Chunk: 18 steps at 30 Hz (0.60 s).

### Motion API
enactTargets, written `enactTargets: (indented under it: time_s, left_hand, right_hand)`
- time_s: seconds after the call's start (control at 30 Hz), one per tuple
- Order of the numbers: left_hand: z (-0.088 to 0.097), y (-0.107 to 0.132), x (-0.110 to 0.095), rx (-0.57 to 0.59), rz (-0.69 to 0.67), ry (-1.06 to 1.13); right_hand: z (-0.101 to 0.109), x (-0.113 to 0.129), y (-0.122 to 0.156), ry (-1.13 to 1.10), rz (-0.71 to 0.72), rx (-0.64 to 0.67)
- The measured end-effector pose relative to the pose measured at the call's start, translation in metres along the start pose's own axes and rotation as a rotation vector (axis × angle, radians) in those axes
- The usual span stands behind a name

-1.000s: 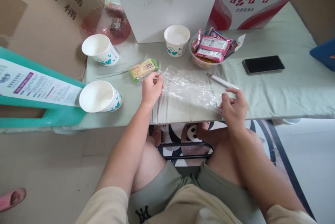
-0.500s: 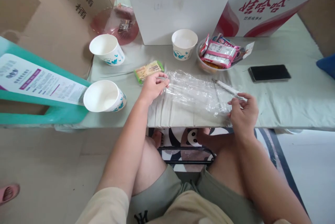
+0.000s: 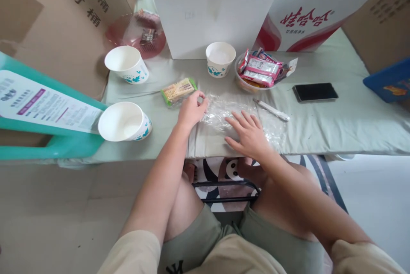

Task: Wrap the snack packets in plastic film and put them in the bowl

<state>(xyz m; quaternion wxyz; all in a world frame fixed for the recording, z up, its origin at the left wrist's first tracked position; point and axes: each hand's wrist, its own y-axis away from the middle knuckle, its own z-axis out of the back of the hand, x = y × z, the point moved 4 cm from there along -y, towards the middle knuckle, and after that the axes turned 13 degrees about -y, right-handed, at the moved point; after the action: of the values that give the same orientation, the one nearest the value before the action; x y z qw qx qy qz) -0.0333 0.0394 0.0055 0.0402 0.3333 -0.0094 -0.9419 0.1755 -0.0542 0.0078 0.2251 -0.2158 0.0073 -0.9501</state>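
Note:
A sheet of clear plastic wrap (image 3: 272,126) lies crumpled on the pale green cloth of the low table (image 3: 336,124). My left hand (image 3: 191,109) pinches the wrap's left edge with curled fingers. My right hand (image 3: 246,133) lies flat on top of the wrap, fingers spread and pointing left. A green-wrapped snack bar (image 3: 177,90) rests just beyond my left hand. A white pen-like stick (image 3: 272,110) lies at the wrap's far right edge.
Three paper cups stand around: one near left (image 3: 123,121), one far left (image 3: 126,64), one behind the wrap (image 3: 220,58). A bowl of pink snack packets (image 3: 259,71), a black phone (image 3: 315,92), a teal stool (image 3: 48,116) and cardboard boxes (image 3: 221,9) surround the table.
My right hand let go of the wrap's right corner, moved left and pressed flat onto the middle of it. My left hand stayed at the left edge.

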Motion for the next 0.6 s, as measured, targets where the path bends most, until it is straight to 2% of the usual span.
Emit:
enactTargets:
  time_s: [0.07,0.13,0.17,0.23,0.3,0.37,0.5,0.6]
  left_hand:
    - [0.010,0.009,-0.003,-0.187,-0.013,-0.086]
    - [0.015,0.025,-0.017,-0.332,-0.138,-0.138]
    - [0.012,0.035,-0.027,-0.322,-0.256,-0.154]
    - [-0.003,0.051,-0.045,-0.159,-0.510,-0.199]
    - [-0.018,0.059,-0.051,0.000,-0.608,-0.290]
    - [-0.026,0.056,-0.044,0.061,-0.563,-0.373]
    - [-0.028,0.036,-0.021,-0.051,-0.335,-0.392]
    - [-0.031,0.029,-0.016,-0.089,-0.231,-0.299]
  right_hand:
    - [-0.016,-0.003,-0.003,0.036,-0.056,0.077]
    - [-0.024,-0.006,-0.002,0.038,-0.089,0.097]
    - [-0.026,-0.007,-0.001,0.031,-0.099,0.094]
    - [-0.025,-0.009,0.000,0.008,-0.107,0.088]
    - [-0.021,-0.012,0.004,-0.020,-0.115,0.098]
    - [-0.016,-0.015,0.010,-0.036,-0.149,0.118]
    - [-0.001,-0.015,0.026,-0.053,-0.204,0.110]
    - [0.014,-0.008,0.028,-0.121,-0.176,0.032]
